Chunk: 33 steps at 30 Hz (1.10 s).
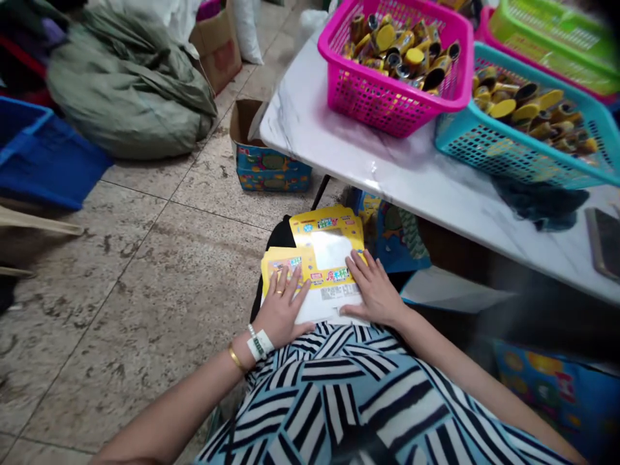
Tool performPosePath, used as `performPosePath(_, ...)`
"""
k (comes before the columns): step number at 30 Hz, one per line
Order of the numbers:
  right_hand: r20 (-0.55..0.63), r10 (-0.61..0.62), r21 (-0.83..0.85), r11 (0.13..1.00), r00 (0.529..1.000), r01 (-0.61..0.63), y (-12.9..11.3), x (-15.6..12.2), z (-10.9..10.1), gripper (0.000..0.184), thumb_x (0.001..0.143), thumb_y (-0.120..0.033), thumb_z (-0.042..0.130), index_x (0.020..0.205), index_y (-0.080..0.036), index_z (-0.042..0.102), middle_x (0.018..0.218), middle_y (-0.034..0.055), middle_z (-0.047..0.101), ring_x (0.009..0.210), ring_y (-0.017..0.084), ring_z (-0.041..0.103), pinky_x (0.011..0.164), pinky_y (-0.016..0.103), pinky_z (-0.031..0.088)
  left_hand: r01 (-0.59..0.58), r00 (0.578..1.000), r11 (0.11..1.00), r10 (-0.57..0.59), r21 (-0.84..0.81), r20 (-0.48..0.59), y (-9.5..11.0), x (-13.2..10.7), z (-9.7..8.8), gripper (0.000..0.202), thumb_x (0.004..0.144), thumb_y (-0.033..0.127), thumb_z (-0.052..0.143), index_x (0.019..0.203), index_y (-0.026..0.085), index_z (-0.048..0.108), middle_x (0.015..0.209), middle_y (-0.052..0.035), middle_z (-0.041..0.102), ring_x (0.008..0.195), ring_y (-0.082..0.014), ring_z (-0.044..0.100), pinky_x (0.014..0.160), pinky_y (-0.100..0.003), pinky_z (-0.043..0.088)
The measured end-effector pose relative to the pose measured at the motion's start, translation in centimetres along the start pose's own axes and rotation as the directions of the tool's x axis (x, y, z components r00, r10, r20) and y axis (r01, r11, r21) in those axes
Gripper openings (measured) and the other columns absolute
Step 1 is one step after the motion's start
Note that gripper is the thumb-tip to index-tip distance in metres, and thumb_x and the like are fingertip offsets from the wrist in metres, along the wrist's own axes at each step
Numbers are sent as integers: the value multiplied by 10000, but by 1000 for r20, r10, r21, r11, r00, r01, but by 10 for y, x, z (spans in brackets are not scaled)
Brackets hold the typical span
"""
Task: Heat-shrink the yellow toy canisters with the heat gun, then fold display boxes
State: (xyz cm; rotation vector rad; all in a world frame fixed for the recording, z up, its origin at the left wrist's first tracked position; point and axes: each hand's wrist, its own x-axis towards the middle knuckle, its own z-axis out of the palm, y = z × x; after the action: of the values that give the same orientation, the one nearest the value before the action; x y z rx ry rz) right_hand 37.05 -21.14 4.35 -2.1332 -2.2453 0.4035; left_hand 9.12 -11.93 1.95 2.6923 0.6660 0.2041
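Note:
A stack of flat yellow-and-white printed card boxes (334, 223) lies across my lap, with a pale window panel on the top one. My left hand (283, 300) rests palm down on the left part of the stack, fingers spread. On the right edge of the stack lies my right hand (372, 287), its fingers stretched over the card and thumb apart. Both hands press on the cards without visibly gripping them. The lower edges of the cards meet my patterned clothing.
On the marble-look table (300, 123) stand a pink basket (378, 103) and a turquoise basket (484, 142), both full of small yellow-capped pieces. A dark cloth (537, 200) and a phone (605, 242) lie nearer me. A blue crate (53, 155), a grey-green sack (130, 90) and a printed carton (271, 168) are on the floor.

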Motion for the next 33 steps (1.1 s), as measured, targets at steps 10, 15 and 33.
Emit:
performPosePath(10,-134,-379,-89,925,916,370,-20,7,8,483,977,-442,466,1240,-81,647,1300,201,617,1271,323,542,1131,510,371,66,989,997,-59,43,-138,13,-37,2,638,890,481,592,1357,51,528,1460,-271,424,1432,-447,236,1119,-666,287)
performPosePath(15,-170,-513,-118,858,841,499,-10,-8,-27,354,991,-184,360,1045,-170,709,1094,99,735,1022,220,683,1066,430,462,70,973,984,-103,-162,-205,46,-49,-20,329,985,242,416,1193,112,635,1199,-148,684,1160,-243,634,1029,-413,513)
performPosePath(33,-810,-451,-144,773,374,618,-15,37,-185,178,896,-264,636,1067,-252,682,1098,16,725,1199,242,565,1146,528,321,293,956,912,-279,-289,87,71,84,-191,516,929,488,417,555,145,510,511,17,459,490,-91,405,478,-204,276)
